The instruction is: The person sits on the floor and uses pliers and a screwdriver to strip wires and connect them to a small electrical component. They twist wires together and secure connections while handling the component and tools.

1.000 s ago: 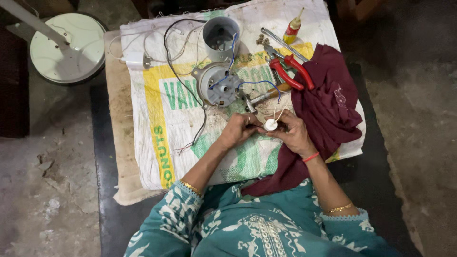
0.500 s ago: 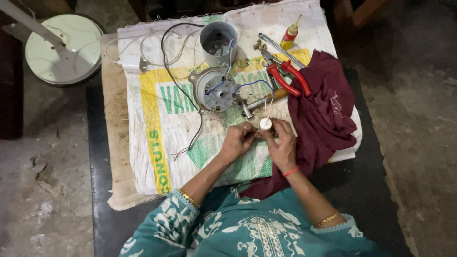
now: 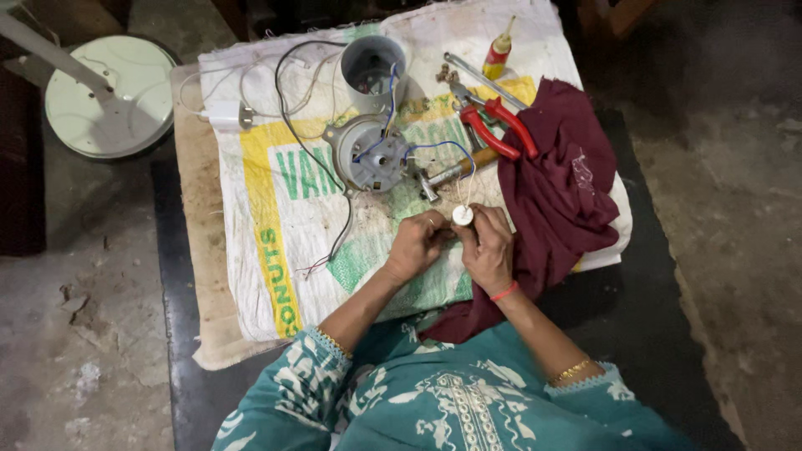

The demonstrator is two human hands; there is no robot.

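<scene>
Small white round part [image 3: 462, 215] sits pinched between both hands' fingers [image 3: 478, 234].

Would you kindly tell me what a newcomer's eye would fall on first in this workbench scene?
Both hands meet at the middle of the printed white woven sack: the left hand and the right hand pinch a small round white part with thin wires. Just beyond sits a round grey metal motor trailing blue and black wires. To the right, red-handled pliers lie beside a crumpled maroon cloth.
</scene>
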